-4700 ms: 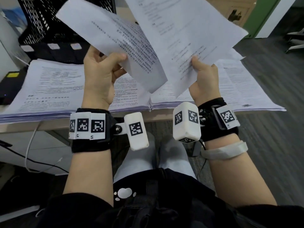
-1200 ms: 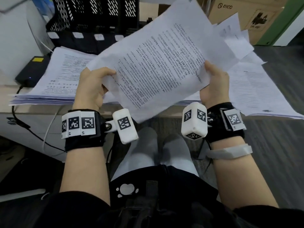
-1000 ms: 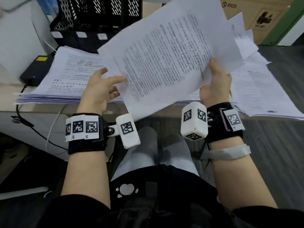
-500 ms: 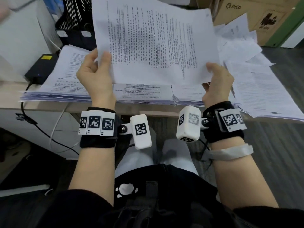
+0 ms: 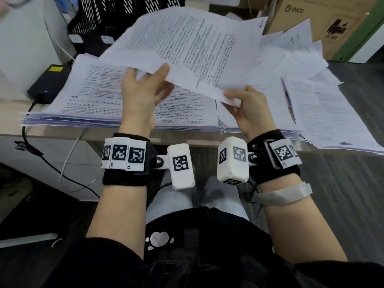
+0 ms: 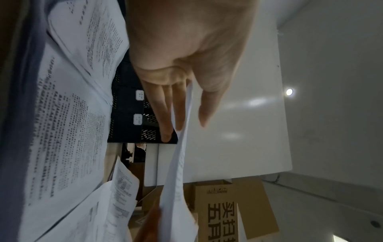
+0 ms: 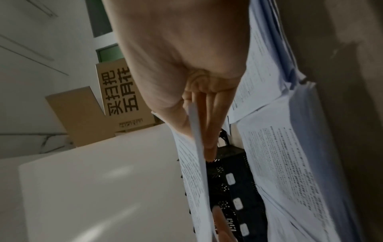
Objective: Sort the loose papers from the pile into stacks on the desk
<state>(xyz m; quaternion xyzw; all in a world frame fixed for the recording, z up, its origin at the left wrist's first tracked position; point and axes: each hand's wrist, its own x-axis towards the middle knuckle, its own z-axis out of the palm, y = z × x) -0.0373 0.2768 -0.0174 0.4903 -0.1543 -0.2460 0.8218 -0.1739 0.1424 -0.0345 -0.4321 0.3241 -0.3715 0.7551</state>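
left wrist: black band with white square-code tags, white camera block | right wrist: black band, coded tags, white block, pale grey strap | clothes: black top, white blob print, light grey trousers

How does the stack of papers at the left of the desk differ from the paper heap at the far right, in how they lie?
1. The left stack is squared, its edges lining up; the right heap is loose, sheets lying at many angles.
2. The left stack lies flat; sheets of the right heap overlap and stick out at the corners.

Both are white printed pages and rest on the desk.
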